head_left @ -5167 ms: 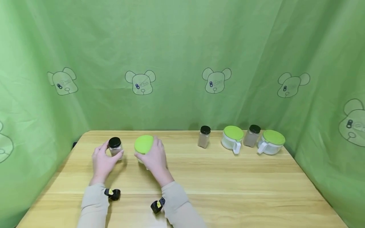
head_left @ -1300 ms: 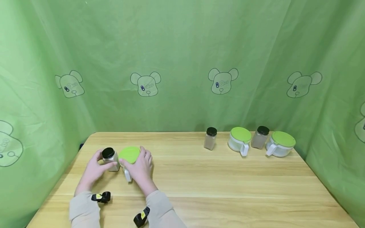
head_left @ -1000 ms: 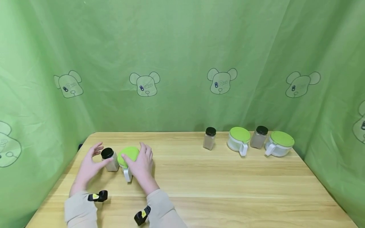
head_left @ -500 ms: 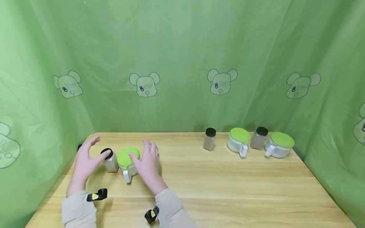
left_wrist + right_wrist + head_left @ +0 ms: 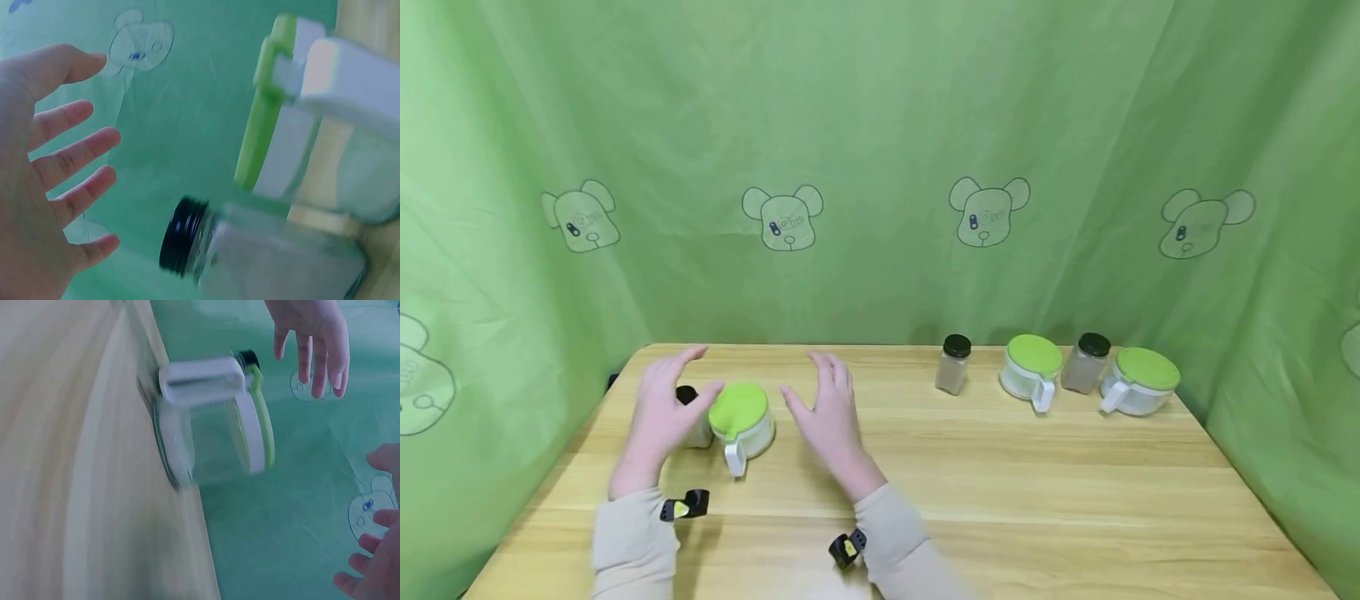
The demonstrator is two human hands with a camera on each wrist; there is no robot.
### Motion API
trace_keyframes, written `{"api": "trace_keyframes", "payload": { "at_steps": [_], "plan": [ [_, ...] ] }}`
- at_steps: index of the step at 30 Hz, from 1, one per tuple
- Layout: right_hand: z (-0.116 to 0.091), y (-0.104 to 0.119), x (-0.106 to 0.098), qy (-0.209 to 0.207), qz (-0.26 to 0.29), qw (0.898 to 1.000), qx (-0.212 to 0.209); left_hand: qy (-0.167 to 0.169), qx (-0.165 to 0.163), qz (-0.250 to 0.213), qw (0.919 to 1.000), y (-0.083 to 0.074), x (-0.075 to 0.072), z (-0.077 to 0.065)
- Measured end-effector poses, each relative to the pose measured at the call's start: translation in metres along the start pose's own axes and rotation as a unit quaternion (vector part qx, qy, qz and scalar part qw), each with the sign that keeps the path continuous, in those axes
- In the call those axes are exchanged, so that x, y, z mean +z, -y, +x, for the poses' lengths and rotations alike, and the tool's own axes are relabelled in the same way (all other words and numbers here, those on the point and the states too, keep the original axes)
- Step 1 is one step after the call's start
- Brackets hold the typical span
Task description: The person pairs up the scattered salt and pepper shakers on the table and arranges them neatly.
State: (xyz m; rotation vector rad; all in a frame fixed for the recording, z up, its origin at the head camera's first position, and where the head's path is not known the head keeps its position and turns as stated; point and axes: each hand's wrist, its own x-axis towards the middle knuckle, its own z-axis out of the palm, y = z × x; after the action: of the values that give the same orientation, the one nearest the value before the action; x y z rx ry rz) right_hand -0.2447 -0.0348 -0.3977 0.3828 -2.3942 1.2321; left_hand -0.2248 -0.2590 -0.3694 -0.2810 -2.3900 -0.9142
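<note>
My left hand (image 5: 658, 417) hovers with spread fingers above a square glass jar (image 5: 698, 433), covering much of its black lid in the head view. The left wrist view shows the jar (image 5: 269, 256) whole enough to see pale contents, with the fingers apart from it. Right beside the jar stands a round clear pot (image 5: 752, 437) with a lime-green lid and white handle, the handle facing me. My right hand (image 5: 835, 421) is off to the right of this pot, thumb and fingers spread and holding nothing. In the right wrist view the pot (image 5: 212, 437) stands upright on the table.
At the back right of the wooden table (image 5: 1000, 492) stand a black-lidded jar (image 5: 952, 371), a green-lidded pot (image 5: 1028, 379), another black-lidded jar (image 5: 1082, 371) and another green-lidded pot (image 5: 1138, 392). A green curtain (image 5: 880, 275) hangs behind and at both sides.
The jar and pot came nearer to me and closer together while held. Both hands then let go; the right moved off to the right, the left rose over the jar.
</note>
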Motion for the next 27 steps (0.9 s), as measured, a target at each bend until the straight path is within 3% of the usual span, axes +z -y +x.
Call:
{"api": "trace_keyframes", "payload": {
  "at_steps": [15, 27],
  "plan": [
    [0.005, -0.042, -0.053, -0.027, -0.019, 0.998, -0.048, 0.039, 0.057, 0.051, 0.9963, -0.048, 0.044, 0.001],
    [0.006, -0.069, -0.087, -0.033, -0.056, 0.996, -0.054, 0.049, 0.103, 0.063, 0.9914, -0.072, 0.078, 0.008]
  ]
}}
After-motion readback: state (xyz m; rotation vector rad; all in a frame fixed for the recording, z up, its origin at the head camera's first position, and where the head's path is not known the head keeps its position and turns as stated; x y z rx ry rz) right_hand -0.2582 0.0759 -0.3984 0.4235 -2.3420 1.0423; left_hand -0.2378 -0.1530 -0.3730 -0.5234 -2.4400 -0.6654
